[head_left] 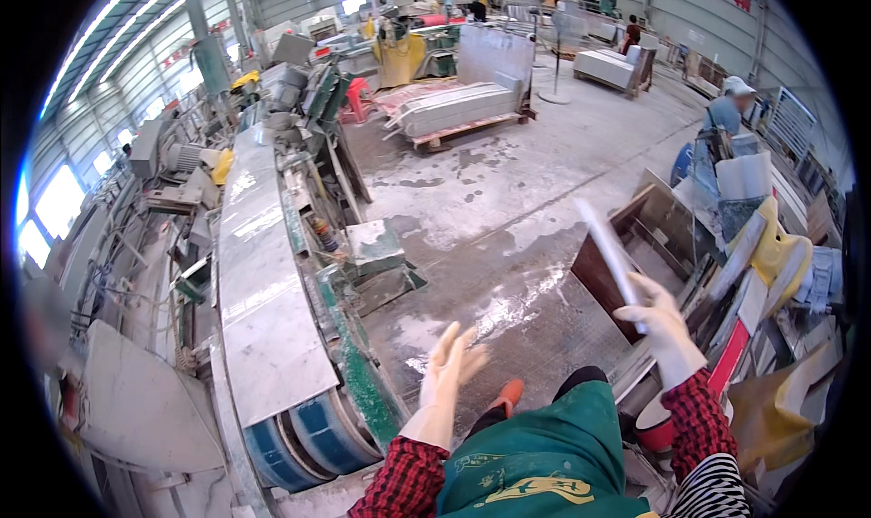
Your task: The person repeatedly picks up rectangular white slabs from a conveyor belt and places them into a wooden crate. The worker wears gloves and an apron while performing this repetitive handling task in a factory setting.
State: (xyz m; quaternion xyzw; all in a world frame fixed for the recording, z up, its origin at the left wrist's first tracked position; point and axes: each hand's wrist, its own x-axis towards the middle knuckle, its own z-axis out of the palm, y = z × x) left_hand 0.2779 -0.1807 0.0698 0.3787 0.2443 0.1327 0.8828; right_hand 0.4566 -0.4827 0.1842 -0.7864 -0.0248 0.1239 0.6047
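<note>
My right hand (662, 326), pale-gloved, is closed round the lower end of a long, narrow white strip (606, 244). The strip looks like a piece of stone or tile, but its exact kind cannot be made out. It tilts up and away to the left, above the wet floor. My left hand (445, 368), also pale-gloved, is raised with its fingers apart and holds nothing. It hovers in the air beside the green side rail (358, 373) of a conveyor. Flat pale stone slabs (272, 323) lie along that conveyor's belt, left of my left hand.
Blue belt rollers (313, 436) form the conveyor's near end. A brown wooden crate (606, 287) stands to the right, near cluttered offcuts and a yellow cover (778, 246). Stacked slabs rest on a pallet (467, 130) farther off. A person in a pale cap (723, 114) stands at the right.
</note>
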